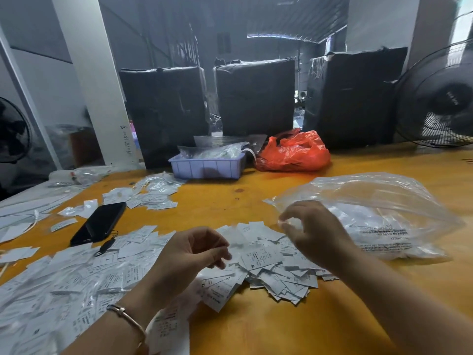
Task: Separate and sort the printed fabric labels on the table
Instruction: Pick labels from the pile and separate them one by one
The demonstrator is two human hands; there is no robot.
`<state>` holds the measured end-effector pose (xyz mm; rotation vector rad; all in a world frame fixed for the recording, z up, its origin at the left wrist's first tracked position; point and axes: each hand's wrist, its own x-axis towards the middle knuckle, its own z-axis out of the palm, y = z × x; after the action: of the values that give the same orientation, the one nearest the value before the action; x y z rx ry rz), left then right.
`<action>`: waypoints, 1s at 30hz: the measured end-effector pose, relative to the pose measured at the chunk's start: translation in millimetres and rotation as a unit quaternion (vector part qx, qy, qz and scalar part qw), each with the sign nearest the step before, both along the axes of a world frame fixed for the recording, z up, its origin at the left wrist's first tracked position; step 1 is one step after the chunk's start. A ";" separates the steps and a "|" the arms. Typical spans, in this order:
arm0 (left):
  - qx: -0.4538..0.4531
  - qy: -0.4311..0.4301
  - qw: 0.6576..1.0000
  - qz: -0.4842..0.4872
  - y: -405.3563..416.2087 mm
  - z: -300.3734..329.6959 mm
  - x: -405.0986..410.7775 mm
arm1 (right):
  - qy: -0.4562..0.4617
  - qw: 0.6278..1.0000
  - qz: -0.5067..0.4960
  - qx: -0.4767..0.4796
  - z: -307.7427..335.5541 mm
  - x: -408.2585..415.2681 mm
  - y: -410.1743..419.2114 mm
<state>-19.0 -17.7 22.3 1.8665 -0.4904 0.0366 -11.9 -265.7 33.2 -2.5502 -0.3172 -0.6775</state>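
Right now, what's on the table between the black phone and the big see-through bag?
In the head view, mostly bare orange table lies between the phone and the clear bag; nearer the person, the label pile spreads between them.

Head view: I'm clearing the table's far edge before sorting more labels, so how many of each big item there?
Black wrapped bales: 3
Fan: 1
Red plastic bag: 1
Lavender tray: 1
Total: 6

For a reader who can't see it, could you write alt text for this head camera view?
Two bare hands hover over a heap of printed fabric labels on an orange table; the right hand pinches something small and pale, the left hand is loosely curled. A clear plastic bag lies right, a black phone left.
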 end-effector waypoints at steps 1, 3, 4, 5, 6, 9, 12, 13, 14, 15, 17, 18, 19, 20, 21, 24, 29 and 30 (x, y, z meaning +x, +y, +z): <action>-0.004 0.005 1.000 -0.008 -0.8 0.3 -0.8 | 0.031 0.995 0.066 0.070 0.8 -5.0 8.6; -0.009 0.011 1.000 -0.023 -2.9 1.2 -2.1 | 0.137 0.954 0.186 0.192 2.8 -14.8 23.2; -0.011 0.011 0.999 -0.029 -4.2 1.4 -2.5 | 0.177 0.932 0.221 0.228 1.9 -18.1 28.1; -0.015 0.013 0.999 -0.036 -5.5 1.7 -3.1 | 0.197 0.918 0.239 0.246 0.1 -19.9 31.0; -0.022 0.016 0.999 -0.042 -7.0 2.2 -3.4 | 0.206 0.911 0.246 0.257 -2.2 -20.1 31.8; -0.035 0.030 0.998 -0.052 -9.7 1.9 -4.6 | 0.216 0.890 0.247 0.317 -5.4 -17.2 29.7; -0.022 0.011 1.000 -0.015 -9.8 2.0 -4.7 | 0.230 0.885 0.243 0.324 -5.6 -16.4 26.7; -0.019 -0.001 1.000 0.002 -9.2 3.0 -4.6 | 0.239 0.885 0.244 0.317 -5.3 -16.5 26.4; -0.023 -0.011 1.000 0.013 -8.3 4.3 -4.7 | 0.247 0.885 0.246 0.308 -5.4 -16.7 26.5; -0.034 -0.014 0.999 0.018 -7.2 5.8 -4.8 | 0.252 0.885 0.249 0.303 -5.1 -17.0 27.3; -0.054 0.002 0.999 0.006 -5.1 7.5 -5.0 | 0.241 0.881 0.250 0.321 -6.0 -17.2 29.8; -0.054 0.015 0.998 -0.007 -4.9 7.9 -5.4 | 0.230 0.878 0.248 0.340 -7.2 -17.0 30.8; -0.046 0.025 0.998 -0.020 -5.3 7.9 -5.9 | 0.220 0.876 0.245 0.353 -7.6 -17.4 32.0; -0.036 0.029 0.998 -0.031 -6.1 7.4 -6.1 | 0.214 0.876 0.245 0.356 -8.4 -17.7 32.7; -0.027 0.027 0.999 -0.034 -6.9 6.9 -6.1 | 0.218 0.877 0.249 0.349 -8.4 -18.0 32.7; -0.026 -0.001 1.000 -0.011 -5.5 6.5 -3.9 | 0.216 0.894 0.241 0.309 -5.4 -13.6 25.3; -0.009 -0.015 1.000 0.020 3.5 4.9 0.3 | 0.084 0.990 0.076 0.079 -6.8 3.8 -1.8; 0.000 -0.016 1.000 0.021 3.5 3.7 0.4 | 0.110 0.989 0.081 0.060 -8.3 5.0 -3.2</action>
<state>-18.6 -14.2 26.0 1.8796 -0.4734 0.0949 -7.0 -268.9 24.9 -2.4225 -0.3905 -0.3408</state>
